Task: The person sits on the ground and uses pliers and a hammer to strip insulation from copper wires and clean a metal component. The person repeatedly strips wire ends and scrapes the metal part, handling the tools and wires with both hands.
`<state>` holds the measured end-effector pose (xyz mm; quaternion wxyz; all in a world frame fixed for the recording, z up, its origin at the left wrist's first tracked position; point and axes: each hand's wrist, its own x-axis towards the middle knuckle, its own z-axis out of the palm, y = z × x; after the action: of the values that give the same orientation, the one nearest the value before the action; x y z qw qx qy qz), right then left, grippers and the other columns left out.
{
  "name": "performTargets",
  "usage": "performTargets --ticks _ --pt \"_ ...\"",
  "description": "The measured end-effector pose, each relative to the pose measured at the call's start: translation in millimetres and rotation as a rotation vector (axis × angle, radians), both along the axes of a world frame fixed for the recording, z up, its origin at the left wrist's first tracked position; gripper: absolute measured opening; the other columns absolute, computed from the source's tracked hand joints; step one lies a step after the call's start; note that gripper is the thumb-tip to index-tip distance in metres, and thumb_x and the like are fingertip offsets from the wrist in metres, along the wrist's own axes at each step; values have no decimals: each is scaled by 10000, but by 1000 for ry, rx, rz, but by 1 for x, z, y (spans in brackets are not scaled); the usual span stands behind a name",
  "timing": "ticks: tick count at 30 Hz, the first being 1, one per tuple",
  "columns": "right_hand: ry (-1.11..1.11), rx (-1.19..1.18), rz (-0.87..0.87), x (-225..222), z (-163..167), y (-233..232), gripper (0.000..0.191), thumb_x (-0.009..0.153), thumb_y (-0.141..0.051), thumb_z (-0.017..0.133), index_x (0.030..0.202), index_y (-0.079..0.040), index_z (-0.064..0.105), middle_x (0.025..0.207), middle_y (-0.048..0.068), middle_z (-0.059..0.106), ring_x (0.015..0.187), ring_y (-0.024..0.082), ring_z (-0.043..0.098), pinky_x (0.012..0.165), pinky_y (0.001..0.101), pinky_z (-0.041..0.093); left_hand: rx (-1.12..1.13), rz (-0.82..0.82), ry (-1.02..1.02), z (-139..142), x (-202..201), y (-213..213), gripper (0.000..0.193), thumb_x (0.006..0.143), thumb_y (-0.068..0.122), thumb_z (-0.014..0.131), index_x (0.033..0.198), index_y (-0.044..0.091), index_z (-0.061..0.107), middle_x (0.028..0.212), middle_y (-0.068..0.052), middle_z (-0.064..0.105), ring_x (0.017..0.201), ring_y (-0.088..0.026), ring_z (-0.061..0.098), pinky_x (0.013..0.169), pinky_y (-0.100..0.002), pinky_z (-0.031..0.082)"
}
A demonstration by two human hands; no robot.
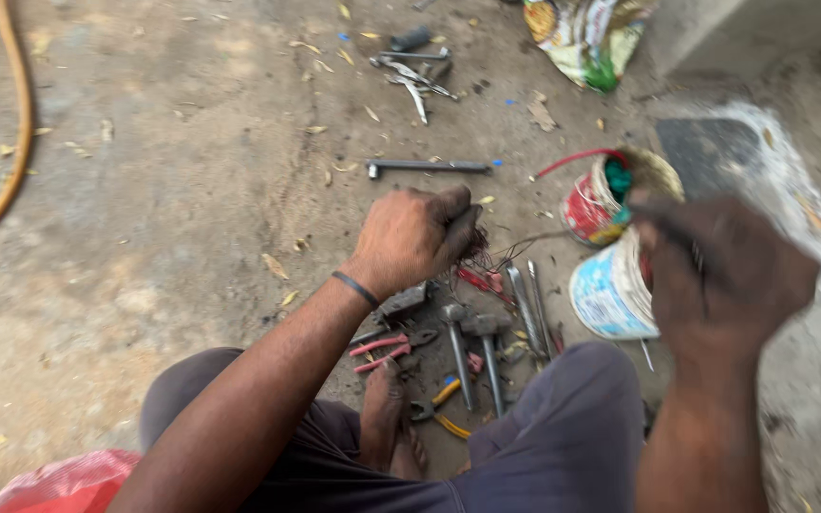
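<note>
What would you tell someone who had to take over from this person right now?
Left hand: closed around a bundle of thin dark wires, held above the ground.
Right hand: raised and blurred, closed on something thin and dark; I cannot tell what.
Nearby: two tins stuffed with wire, beside the right hand. Two hammers, red-handled pliers and yellow-handled pliers lie on the ground between the knees. A long metal bar lies farther out.
Done: wires gathered in the left hand.
Left: cannot tell from this view.

Ground workshop (scattered hammers [472,351], pliers [391,347])
</note>
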<state>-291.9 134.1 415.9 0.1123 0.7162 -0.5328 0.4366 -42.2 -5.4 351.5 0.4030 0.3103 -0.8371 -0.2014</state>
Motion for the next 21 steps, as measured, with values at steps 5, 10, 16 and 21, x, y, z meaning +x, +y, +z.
performTargets --ticks 5,10,16,21 --pt "-769 471 117 7 -57 -71 125 1045 -158 688 1046 -41 733 831 52 689 637 134 611 582 312 476 416 -477 355 8 -30 59 275 1043 232 594 861 27 571 692 -147 529 621 -254 570 608 -399 480" --pt "-771 1114 23 135 -175 3 347 1068 -279 569 876 -7 667 681 218 602 585 338 634 606 502 461 460 -89 537 -13 -5 23 287 1032 190 574 814 6 541 667 -181 520 631 -166 476 606 -371 445" --pt "-165 754 351 124 -101 28 135 937 -129 656 999 -11 677 886 161 707 764 320 719 685 439 557 229 432 271 -17 24 -12 273 992 247 595 817 38 578 626 -186 598 584 -340 629 584 -454 487" --pt "147 149 45 28 4 1 180 900 -12 747 1070 -69 760 908 88 691 815 219 657 741 349 537 71 -62 106 -3 8 15 225 963 244 627 835 60 603 667 -159 622 642 -373 641 573 -467 474"
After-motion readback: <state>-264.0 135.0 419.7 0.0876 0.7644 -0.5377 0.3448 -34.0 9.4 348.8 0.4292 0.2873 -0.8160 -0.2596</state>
